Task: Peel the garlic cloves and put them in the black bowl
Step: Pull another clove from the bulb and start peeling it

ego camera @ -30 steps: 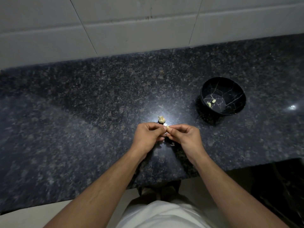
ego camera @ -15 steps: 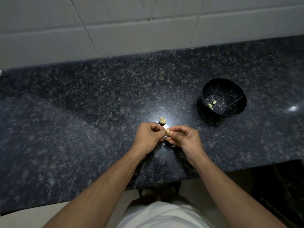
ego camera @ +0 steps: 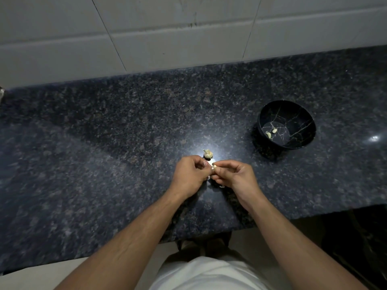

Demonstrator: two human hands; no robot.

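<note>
Pale garlic clove (ego camera: pixel 214 166) sits pinched between the fingertips of left hand (ego camera: pixel 189 174) and right hand (ego camera: pixel 236 176), both grips curled tight on it above the table (ego camera: pixel 104 143), with the black bowl (ego camera: pixel 301 122) off to the right, nearer the right hand.

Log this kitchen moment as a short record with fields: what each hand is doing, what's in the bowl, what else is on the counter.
left hand: left hand pinches the garlic clove from the left
right hand: right hand pinches the same clove from the right
black bowl: black bowl stands on the counter, right of the hands, holding two peeled cloves
counter: dark speckled granite counter
other garlic: garlic piece on the counter just beyond the hands
peel scraps: small pale bits under the hands
stage: peeling, clove not yet in bowl
</note>
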